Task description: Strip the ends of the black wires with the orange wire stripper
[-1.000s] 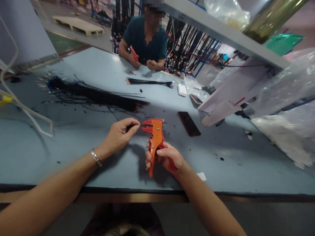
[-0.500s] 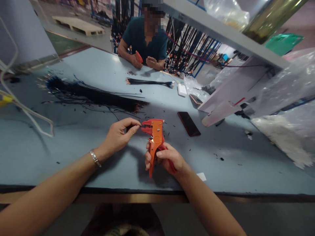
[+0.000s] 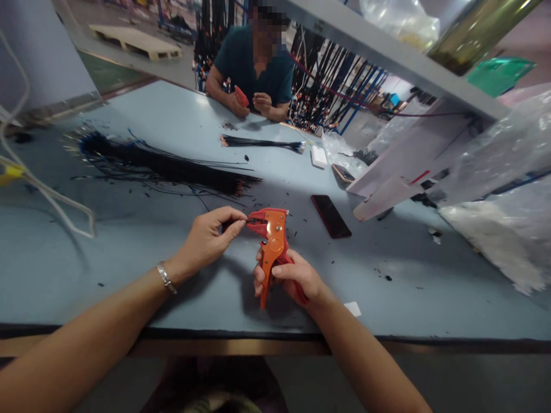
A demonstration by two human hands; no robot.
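Note:
My right hand (image 3: 290,275) is wrapped round the handles of an orange and red wire stripper (image 3: 274,244), held upright over the table with its jaws pointing left. Thumb and forefinger of my left hand (image 3: 215,232) pinch a thin black wire (image 3: 248,221) whose end reaches the stripper's red jaws. Most of that wire is hidden by my fingers. Beyond my left hand lies a thick bundle of black wires (image 3: 163,163), with blue and pale tips at the left and coppery ends at the right.
A smaller wire bundle (image 3: 262,143) lies farther back, near a white box (image 3: 318,156). A dark phone (image 3: 330,216) rests right of the stripper. Black scraps dot the blue-grey tabletop (image 3: 400,304). Opposite sits a person (image 3: 241,63) holding a red tool. Plastic bags (image 3: 508,149) fill the right side.
My hands and the wire stripper have barely moved; the wire stays at its jaws. The person opposite has raised the hand that holds no red tool and curled its fingers.

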